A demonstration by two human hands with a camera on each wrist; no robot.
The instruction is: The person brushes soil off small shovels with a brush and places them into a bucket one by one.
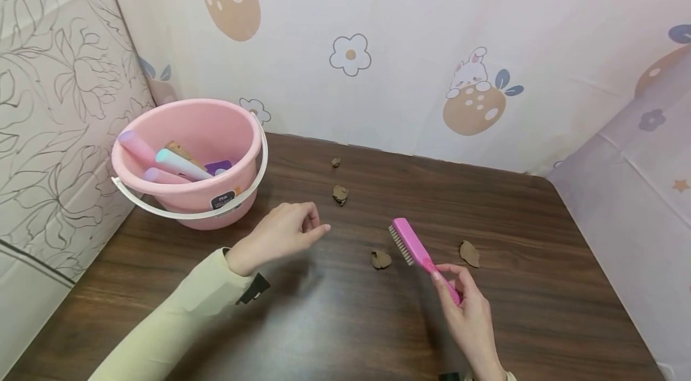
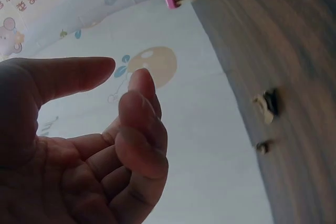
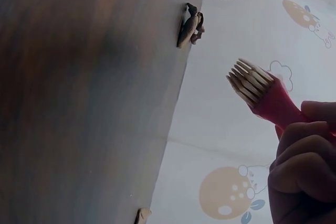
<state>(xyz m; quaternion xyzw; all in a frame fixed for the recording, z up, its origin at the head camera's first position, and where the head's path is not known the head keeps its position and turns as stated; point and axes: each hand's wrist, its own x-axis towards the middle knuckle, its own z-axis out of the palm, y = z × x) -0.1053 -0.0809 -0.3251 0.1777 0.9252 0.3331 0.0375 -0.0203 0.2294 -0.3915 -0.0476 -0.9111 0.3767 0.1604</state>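
My right hand (image 1: pixel 468 314) grips the handle of a pink brush (image 1: pixel 411 242) just above the table; its pale bristles face left. In the right wrist view the same brush (image 3: pixel 275 106) points away from the curled fingers. A brown crumpled piece (image 1: pixel 381 259) lies under and left of the bristles, and another brown piece (image 1: pixel 469 254) lies beyond the right hand. Over the table my left hand (image 1: pixel 282 232) hangs with loosely curled fingers and holds nothing. The left wrist view shows a gap between thumb and fingers of this hand (image 2: pixel 105 145).
A pink bucket (image 1: pixel 186 195) with a white handle stands at the back left, holding pink, lilac and light blue handles and a purple item. Two more brown pieces lie on the dark wooden table, one mid-table (image 1: pixel 340 194), a smaller one (image 1: pixel 336 162) behind it. Printed cloth covers the walls.
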